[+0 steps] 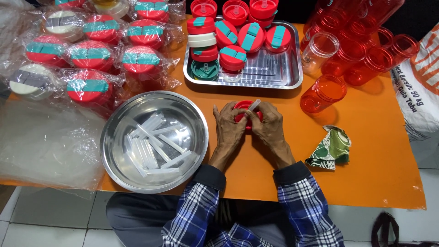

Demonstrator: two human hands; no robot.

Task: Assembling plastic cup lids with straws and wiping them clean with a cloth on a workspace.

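Orange table – red lid, straw between both hands.

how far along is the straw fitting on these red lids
Done: several red lids sit in the rectangular steel tray. In hand: left hand and right hand hold one red lid with a clear straw at it. Left: many straws in the round bowl, plus bagged lids.

bagged lids: I see clear plastic wrappers, far left.
sack: white with orange print, right edge.
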